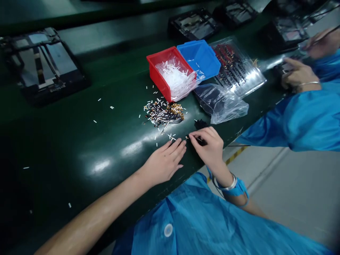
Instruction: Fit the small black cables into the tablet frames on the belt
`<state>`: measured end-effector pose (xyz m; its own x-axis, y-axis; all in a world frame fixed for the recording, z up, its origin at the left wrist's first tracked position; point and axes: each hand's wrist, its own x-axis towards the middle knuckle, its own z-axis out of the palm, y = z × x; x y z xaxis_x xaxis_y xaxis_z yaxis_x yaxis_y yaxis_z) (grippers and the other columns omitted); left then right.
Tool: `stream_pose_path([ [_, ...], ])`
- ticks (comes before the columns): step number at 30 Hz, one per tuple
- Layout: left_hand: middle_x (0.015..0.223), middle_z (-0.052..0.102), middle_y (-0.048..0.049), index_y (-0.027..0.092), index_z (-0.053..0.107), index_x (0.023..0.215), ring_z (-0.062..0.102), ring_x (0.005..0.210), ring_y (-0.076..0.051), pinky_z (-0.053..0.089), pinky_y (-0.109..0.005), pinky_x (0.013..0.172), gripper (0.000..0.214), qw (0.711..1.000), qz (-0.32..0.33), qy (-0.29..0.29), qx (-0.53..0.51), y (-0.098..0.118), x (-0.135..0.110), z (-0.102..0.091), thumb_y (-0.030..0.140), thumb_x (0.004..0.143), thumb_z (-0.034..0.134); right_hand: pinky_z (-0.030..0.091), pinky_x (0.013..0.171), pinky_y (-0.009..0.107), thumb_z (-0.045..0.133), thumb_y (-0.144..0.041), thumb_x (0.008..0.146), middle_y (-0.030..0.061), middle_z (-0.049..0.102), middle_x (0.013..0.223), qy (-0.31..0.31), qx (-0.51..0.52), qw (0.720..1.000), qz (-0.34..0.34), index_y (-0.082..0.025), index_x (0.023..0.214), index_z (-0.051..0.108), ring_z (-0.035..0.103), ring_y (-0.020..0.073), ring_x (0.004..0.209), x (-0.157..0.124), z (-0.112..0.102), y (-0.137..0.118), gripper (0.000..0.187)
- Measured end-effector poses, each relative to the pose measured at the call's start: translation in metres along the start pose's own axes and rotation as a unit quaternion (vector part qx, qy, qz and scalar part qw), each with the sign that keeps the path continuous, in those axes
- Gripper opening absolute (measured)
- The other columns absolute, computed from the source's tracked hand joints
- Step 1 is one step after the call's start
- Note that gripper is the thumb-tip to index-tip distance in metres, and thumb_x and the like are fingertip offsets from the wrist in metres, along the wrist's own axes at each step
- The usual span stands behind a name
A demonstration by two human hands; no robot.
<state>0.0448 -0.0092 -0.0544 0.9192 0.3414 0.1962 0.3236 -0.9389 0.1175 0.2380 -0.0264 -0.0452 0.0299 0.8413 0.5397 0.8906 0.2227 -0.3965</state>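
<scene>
My left hand (166,161) lies on the green table with its fingers stretched out together, palm down. Close to its fingertips, my right hand (209,147) pinches thumb and forefinger at a small gold-ended part (187,137), mostly hidden by the fingers. Just beyond both hands is a heap of small black parts with gold ends (166,114), mixed with white strips. A smaller dark bunch (200,124) lies right behind my right hand, partly covered by it. A few white strips (172,137) rest beside my left fingertips.
Behind the heap stand a red bin (159,76) with a bag of white strips and a blue bin (209,63). A clear plastic bag (223,102) and a clear tray (256,83) of parts lie to the right. A co-worker's hand (301,74) is beyond. Black fixtures (77,78) line the back.
</scene>
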Motion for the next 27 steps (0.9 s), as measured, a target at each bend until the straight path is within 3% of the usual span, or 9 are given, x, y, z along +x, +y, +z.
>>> stream_pose_path([
  [14,0.148,0.041,-0.0127,0.007,0.044,0.14,0.035,0.14,-0.024,0.029,-0.035,0.113,0.052,0.998,-0.005,-0.061,-0.034,-0.001,0.003,-0.007,0.038,0.099,0.036,0.05,0.061,0.03,0.062,-0.016,0.085,0.0041,0.068,0.074,-0.004,-0.107,0.991,-0.079,-0.022,0.084,0.071,0.057,0.0167,0.068,-0.019,-0.001,-0.009,0.012],
  [21,0.147,0.041,-0.0134,0.006,0.044,0.14,0.036,0.139,-0.024,0.03,-0.036,0.112,0.051,0.997,-0.008,-0.067,-0.035,-0.002,0.004,-0.008,0.036,0.099,0.037,0.049,0.06,0.028,0.06,-0.016,0.086,0.0052,0.069,0.082,-0.045,-0.141,0.98,-0.13,-0.024,0.096,0.074,0.055,0.0172,0.073,-0.021,-0.01,-0.003,0.019],
  [27,0.148,0.04,-0.0128,0.007,0.044,0.141,0.035,0.14,-0.023,0.029,-0.036,0.113,0.052,0.996,-0.015,-0.072,-0.041,-0.001,0.004,-0.007,0.037,0.1,0.035,0.05,0.062,0.031,0.058,-0.015,0.086,0.0062,0.071,0.089,-0.048,-0.141,0.983,-0.112,-0.026,0.102,0.073,0.056,0.0185,0.076,-0.029,-0.009,-0.007,0.024],
])
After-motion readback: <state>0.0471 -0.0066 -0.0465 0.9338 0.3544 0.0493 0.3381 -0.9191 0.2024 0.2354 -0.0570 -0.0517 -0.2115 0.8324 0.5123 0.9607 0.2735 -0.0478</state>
